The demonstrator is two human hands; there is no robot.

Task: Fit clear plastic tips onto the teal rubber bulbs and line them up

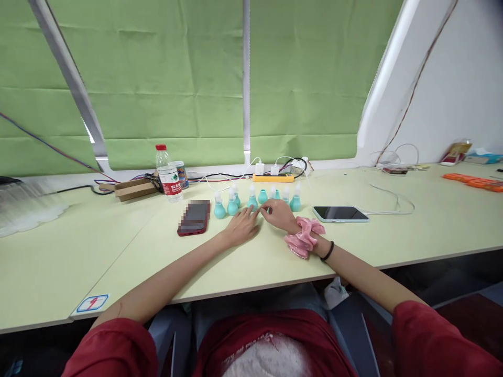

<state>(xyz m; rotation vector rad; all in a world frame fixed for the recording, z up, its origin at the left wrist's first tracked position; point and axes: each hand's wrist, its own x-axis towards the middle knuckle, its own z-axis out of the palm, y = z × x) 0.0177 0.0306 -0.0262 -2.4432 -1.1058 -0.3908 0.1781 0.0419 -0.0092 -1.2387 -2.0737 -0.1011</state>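
Note:
Several teal rubber squeeze bulbs, most with clear pointed tips, stand upright in loose rows before me. One teal bulb near the middle shows no clear tip. My left hand rests on the table just in front of them, fingers stretched and parted, fingertips close to a tipped bulb. Thumb and forefinger of my right hand are pinched beside the left fingertips; whatever lies between them is too small to make out. That hand partly hides the bulbs behind it.
A dark red phone lies left of the bulbs, a light-cased phone to the right. Behind stand a yellow power strip with white chargers, a water bottle and a cardboard tray. Orange parts lie far right.

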